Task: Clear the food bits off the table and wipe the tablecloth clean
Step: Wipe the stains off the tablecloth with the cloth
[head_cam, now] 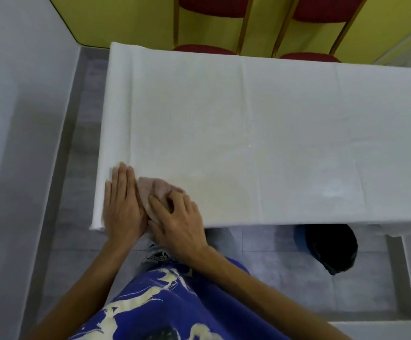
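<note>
A white tablecloth [261, 123] covers a long table that fills the middle of the view. A crumpled pinkish cloth [154, 190] lies on its near left corner. My right hand [177, 217] presses down on that cloth, fingers curled over its near part. My left hand [122, 202] lies flat, fingers together, on the tablecloth at the table's left edge, touching the pinkish cloth's left side. A faint damp or stained patch [334, 191] shows on the tablecloth to the right. No food bits are clear to see.
Two red chairs with gold frames [211, 25] [322, 28] stand at the table's far side against a yellow wall. A dark bin with a black bag [329, 246] sits on the grey floor under the near edge. A grey wall runs along the left.
</note>
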